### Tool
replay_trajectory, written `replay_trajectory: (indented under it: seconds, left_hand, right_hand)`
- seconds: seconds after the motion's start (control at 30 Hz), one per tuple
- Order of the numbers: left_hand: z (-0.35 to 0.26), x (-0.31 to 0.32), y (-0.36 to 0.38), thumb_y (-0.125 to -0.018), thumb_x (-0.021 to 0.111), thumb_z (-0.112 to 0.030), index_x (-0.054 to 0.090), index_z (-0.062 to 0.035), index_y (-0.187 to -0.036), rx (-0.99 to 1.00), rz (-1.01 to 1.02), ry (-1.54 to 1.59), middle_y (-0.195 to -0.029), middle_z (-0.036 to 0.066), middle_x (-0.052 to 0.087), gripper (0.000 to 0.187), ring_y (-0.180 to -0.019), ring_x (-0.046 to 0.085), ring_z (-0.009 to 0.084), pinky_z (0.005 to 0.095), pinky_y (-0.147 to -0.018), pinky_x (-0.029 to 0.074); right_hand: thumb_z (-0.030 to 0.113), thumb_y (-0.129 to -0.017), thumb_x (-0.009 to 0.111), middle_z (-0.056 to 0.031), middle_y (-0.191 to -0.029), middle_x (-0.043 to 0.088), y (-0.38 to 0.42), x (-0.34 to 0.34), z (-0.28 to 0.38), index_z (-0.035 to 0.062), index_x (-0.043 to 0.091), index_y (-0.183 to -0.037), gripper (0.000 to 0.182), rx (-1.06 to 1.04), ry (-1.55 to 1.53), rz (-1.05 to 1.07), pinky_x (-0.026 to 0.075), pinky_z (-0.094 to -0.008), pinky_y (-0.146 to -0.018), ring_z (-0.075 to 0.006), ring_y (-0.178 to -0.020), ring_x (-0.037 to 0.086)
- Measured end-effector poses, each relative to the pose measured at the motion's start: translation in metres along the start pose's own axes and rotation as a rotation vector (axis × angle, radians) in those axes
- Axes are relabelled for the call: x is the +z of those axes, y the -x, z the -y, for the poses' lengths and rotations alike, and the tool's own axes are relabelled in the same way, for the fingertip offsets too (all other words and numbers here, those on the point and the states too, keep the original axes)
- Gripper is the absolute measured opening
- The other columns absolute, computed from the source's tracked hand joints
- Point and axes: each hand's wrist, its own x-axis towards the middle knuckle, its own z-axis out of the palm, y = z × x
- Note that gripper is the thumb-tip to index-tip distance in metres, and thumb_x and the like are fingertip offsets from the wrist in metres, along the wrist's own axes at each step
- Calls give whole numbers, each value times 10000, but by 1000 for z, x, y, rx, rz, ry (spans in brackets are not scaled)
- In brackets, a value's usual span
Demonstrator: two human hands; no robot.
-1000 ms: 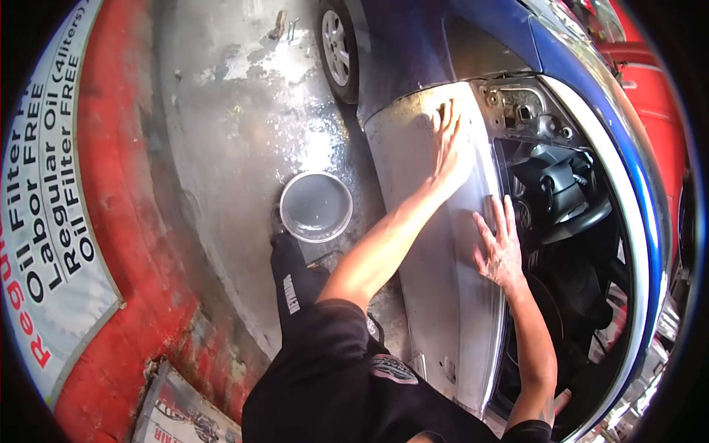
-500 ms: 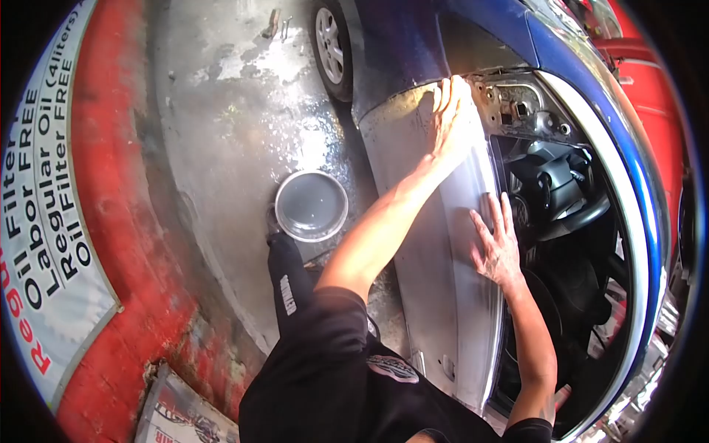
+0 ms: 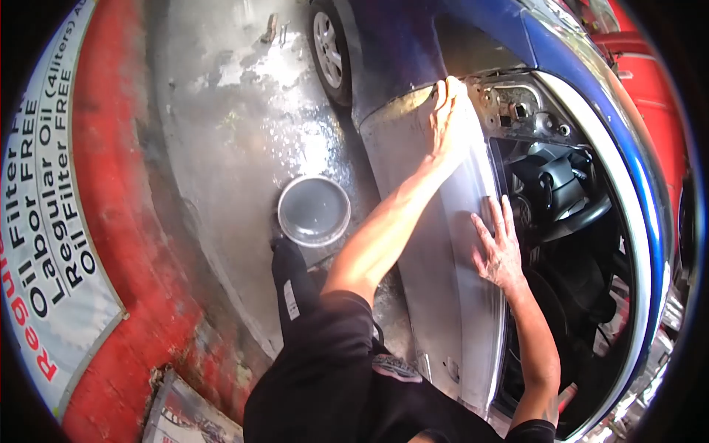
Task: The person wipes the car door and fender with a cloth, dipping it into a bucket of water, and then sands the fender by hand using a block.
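My left hand reaches to the far upper corner of a grey, unpainted-looking car door. Its fingers are pressed together against the panel; anything under them is hidden by the hand. My right hand lies on the door's upper edge by the window opening, fingers spread, holding nothing. Just past my left fingers is the blue fender, and beside them the bare metal corner with holes.
A round bucket of greyish liquid stands on the wet concrete floor, left of the door. The car's wheel is at top. A steering wheel shows inside. A red wall base and banner line the left.
The view has shifted slightly, so the bucket and banner appear a little lower and further right. Both hands stay at nearly the same places on the door.
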Motion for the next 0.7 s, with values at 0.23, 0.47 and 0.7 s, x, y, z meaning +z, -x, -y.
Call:
replay_trajectory:
  seconds: [0.23,0.47,0.7]
  left_hand:
    - [17,-14,-6,-986,612,-162,583,22,-1360,202,41,-118,-1332,261,637,418,-1307,591,386,504,-1179,393]
    - [54,4,15,-1006,574,-54,496,-2,-1507,353,-183,-41,-1495,271,544,509,-1418,517,366,441,-1155,446]
    - [73,7,28,-1098,459,-271,431,-33,-1532,-19,-264,-131,-1336,237,618,495,-1152,671,343,458,-952,563]
  right_hand:
    - [146,-716,785,-274,-1661,243,-3,-1,1,70,597,-1425,738,-7,15,-26,297,-585,-1245,-547,-1534,201]
    - [118,-710,784,-276,-1650,269,-9,5,-4,78,588,-1434,751,-26,-10,-35,318,-590,-1230,-555,-1524,223]
    - [101,-722,766,-278,-1653,263,-8,2,1,81,589,-1432,731,-19,-7,-44,337,-593,-1216,-558,-1521,231]
